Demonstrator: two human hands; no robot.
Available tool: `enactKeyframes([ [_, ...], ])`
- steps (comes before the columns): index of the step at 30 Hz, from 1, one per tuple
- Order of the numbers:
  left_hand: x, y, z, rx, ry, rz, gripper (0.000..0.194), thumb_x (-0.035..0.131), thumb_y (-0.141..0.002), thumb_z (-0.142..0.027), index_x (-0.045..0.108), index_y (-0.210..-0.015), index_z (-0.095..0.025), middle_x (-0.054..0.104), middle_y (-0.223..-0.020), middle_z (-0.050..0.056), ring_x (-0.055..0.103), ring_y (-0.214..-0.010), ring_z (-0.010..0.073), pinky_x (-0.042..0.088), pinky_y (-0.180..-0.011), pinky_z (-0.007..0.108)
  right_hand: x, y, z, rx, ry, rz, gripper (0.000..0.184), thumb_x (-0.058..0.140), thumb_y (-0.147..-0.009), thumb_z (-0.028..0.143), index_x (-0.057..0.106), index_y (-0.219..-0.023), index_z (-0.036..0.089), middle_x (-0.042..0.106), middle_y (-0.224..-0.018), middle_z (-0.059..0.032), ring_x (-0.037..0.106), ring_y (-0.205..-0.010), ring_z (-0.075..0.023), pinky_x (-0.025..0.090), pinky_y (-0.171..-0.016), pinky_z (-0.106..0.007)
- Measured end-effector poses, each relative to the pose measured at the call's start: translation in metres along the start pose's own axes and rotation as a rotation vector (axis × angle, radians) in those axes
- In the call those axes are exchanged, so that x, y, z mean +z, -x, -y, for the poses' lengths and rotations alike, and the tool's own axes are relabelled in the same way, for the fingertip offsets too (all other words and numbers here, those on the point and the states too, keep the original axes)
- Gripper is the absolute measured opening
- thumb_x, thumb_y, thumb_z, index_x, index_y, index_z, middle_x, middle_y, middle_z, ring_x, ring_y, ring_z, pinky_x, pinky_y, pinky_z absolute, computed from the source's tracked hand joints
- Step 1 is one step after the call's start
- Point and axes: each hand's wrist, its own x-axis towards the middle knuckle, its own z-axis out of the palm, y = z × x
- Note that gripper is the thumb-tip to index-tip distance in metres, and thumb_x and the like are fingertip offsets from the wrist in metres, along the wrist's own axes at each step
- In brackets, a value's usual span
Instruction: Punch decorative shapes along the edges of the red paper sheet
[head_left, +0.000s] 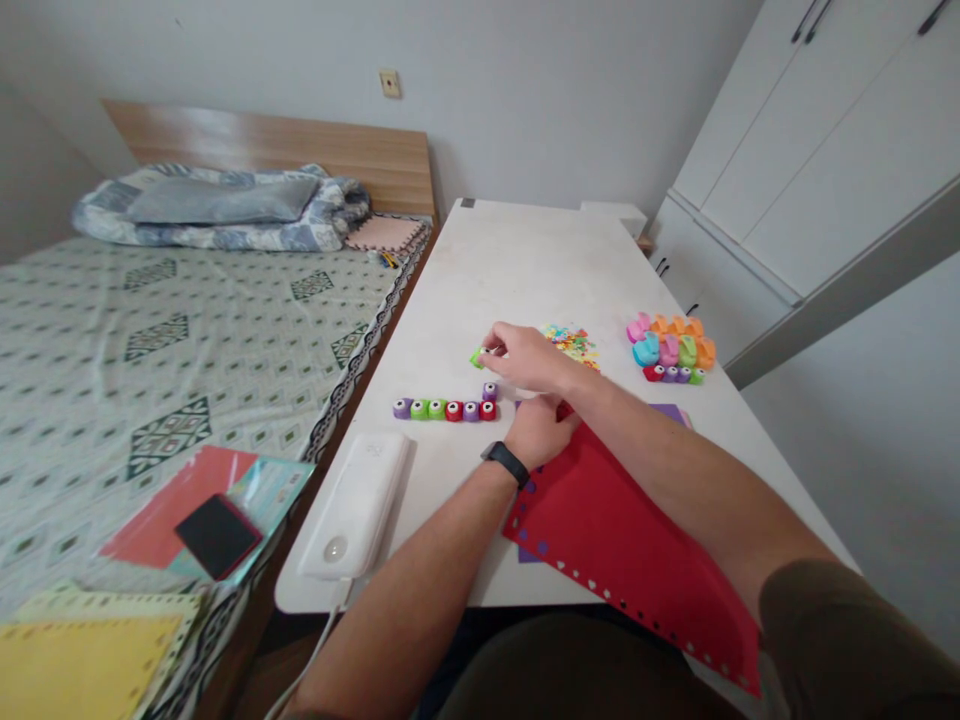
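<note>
Your left hand (541,432) is pinching the red, hole-edged paper sheet (600,530) at its far end; your right hand (521,355), reaching beyond that sheet, is gripping a small green plastic punch (475,358).

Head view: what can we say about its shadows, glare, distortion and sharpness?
In the head view, a faint shadow lies beside the white device; pale glare marks the wooden headboard; lines on the wardrobe slant, perhaps wide-angle distortion; the green punch at the right hand looks soft.

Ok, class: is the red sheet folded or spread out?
Spread out: the red sheet shows one broad face with no visible fold, though the right forearm hides part.
</note>
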Motion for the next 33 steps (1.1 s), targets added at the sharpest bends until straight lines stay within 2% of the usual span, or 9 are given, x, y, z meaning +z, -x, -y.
enactKeyframes([
  [3, 0.002, -0.001, 0.003, 0.025, -0.075, 0.028, 0.02, 0.061, -0.092, -0.031, 0.073, -0.092, -0.016, 0.074, -0.083, 0.008, 0.066, -0.072, 0.02, 0.048, -0.068, 0.03, -0.024, 0.02, -0.015, 0.066, -0.209, -0.104, 0.02, 0.068, -0.09, 0.035, 0.062, -0.098, 0.019, 0.074, -0.095, -0.0067, 0.067, -0.083, -0.0172, 0.051, -0.076, -0.03],
  [8, 0.003, -0.004, 0.007, 0.044, -0.057, 0.012, 0.021, 0.056, -0.093, -0.031, 0.071, -0.087, -0.017, 0.073, -0.08, 0.005, 0.062, -0.069, 0.0167, 0.041, -0.063, 0.027, -0.052, 0.069, -0.055, 0.143, -0.554, -0.154, 0.029, 0.076, -0.081, 0.034, 0.059, -0.1, 0.019, 0.071, -0.093, -0.0047, 0.066, -0.081, -0.0164, 0.054, -0.075, -0.031],
  [12, 0.004, -0.005, 0.008, 0.03, -0.034, 0.01, 0.02, 0.056, -0.093, -0.03, 0.07, -0.087, -0.018, 0.073, -0.08, 0.004, 0.061, -0.069, 0.0161, 0.039, -0.062, 0.026, -0.058, 0.107, -0.088, 0.241, -0.626, -0.089, 0.042, 0.082, -0.075, 0.032, 0.065, -0.112, 0.018, 0.071, -0.105, -0.0062, 0.066, -0.091, -0.0172, 0.054, -0.086, -0.034],
  [16, 0.004, -0.004, 0.007, -0.001, 0.003, 0.017, 0.02, 0.056, -0.093, -0.031, 0.071, -0.088, -0.018, 0.073, -0.079, 0.004, 0.061, -0.069, 0.0161, 0.041, -0.061, 0.025, -0.056, 0.131, -0.11, 0.319, -0.594, -0.004, 0.046, 0.082, -0.074, 0.03, 0.069, -0.116, 0.017, 0.072, -0.1, -0.0053, 0.065, -0.086, -0.017, 0.052, -0.084, -0.034],
  [22, 0.003, -0.004, 0.006, -0.02, 0.033, 0.023, 0.021, 0.056, -0.093, -0.033, 0.071, -0.091, -0.019, 0.075, -0.083, 0.005, 0.064, -0.071, 0.0171, 0.043, -0.061, 0.026, -0.048, 0.144, -0.121, 0.327, -0.626, 0.003, 0.048, 0.082, -0.074, 0.029, 0.068, -0.118, 0.018, 0.072, -0.104, -0.005, 0.065, -0.089, -0.0175, 0.051, -0.087, -0.034],
  [33, 0.003, -0.003, 0.004, -0.021, 0.034, 0.029, 0.022, 0.057, -0.094, -0.035, 0.072, -0.093, -0.019, 0.075, -0.082, 0.004, 0.064, -0.071, 0.0173, 0.045, -0.063, 0.026, -0.045, 0.148, -0.119, 0.27, -0.593, 0.012, 0.046, 0.08, -0.073, 0.028, 0.069, -0.117, 0.018, 0.071, -0.106, -0.0053, 0.065, -0.093, -0.019, 0.051, -0.088, -0.035],
])
